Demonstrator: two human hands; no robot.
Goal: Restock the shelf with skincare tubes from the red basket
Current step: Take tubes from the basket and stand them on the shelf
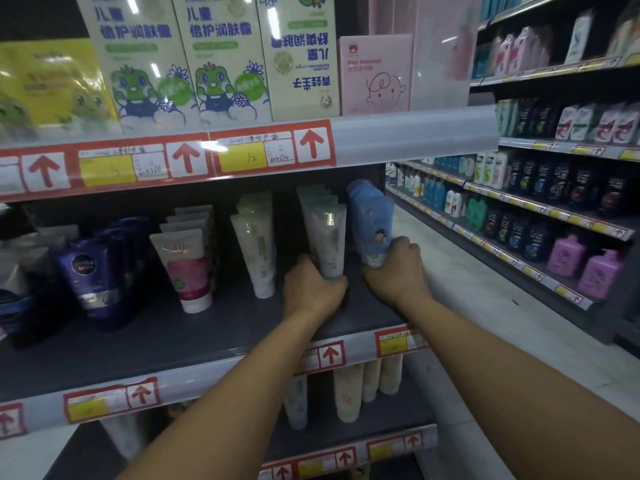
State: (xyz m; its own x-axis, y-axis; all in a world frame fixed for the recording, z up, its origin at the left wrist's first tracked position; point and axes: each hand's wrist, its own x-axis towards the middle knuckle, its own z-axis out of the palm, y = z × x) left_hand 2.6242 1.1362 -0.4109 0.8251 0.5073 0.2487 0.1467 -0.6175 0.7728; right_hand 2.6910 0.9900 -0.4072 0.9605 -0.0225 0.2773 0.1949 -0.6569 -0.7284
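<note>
Dark blue tube [90,271] on the left says "NIVEA MEN". Yellow price tag [243,156] on the upper shelf rail has a handwritten "12". Green frog boxes [138,60] up top read "儿童倍护润肤霜".

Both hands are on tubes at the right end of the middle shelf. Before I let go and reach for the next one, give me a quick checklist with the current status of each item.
1. Left hand has a hold on the pale green tube: ok, fingers curl round its cap end.
2. Right hand has a hold on the blue tube: ok, it grips the base.
3. Pale green tube upright, cap down: ok.
4. Blue tube upright: not ok, it leans slightly left.
5. Free space at the shelf front ahead of both rows: ok.
6. Red basket within reach: cannot tell, it is out of view.
</note>
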